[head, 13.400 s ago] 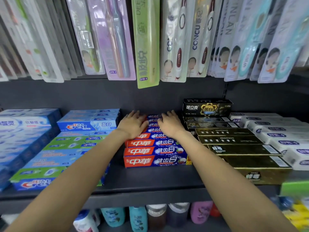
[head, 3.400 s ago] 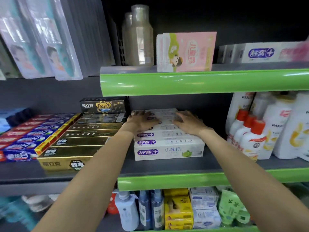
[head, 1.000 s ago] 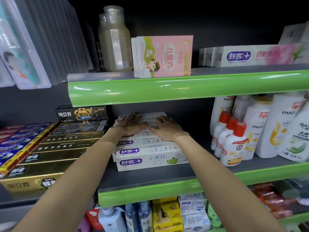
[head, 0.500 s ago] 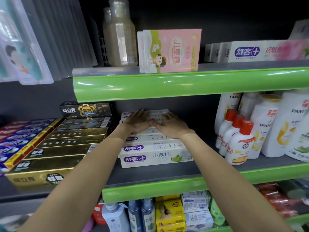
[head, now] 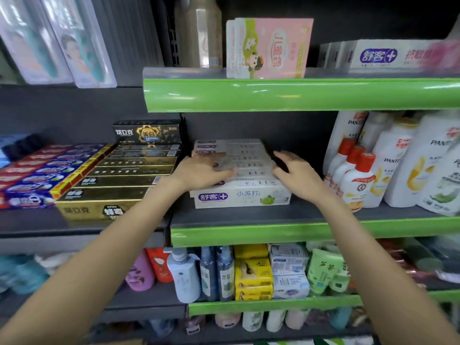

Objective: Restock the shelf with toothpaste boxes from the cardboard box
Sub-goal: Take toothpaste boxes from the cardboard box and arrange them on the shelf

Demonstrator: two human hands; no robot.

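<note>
Easing off the white toothpaste boxes (head: 239,168): right hand (head: 296,174) now lifted clear w/ fingers spread and loosely bent, gripping nothing, hovering at the right end of the row; half a sec ago it lay flat on top beside the other. Left hand (head: 199,171) flat on the row's left-front part, fingers straight, touching box tops, no pinch visible. Hands thus apart, one on, one off. Row itself: white boxes stepped front to back on the grey shelf (head: 249,217) w/ green front strip, front box label facing out, edges roughly square; looks pressed into line, prob. the last pat of tidying this stack. Neighbours: gold toothpaste boxes (head: 124,180) just beside on the left, red-and-blue boxes (head: 37,175) further left, shampoo bottles (head: 361,175) near on the right w/ a gap between. Cardboard box not in view, so stock left to place cannot be told. Meaning for task, as a guess: this stack about settled; next either fetch more from the box or move to another row. Risk: right hand close to the bottles, could knock one on withdrawal.
</note>
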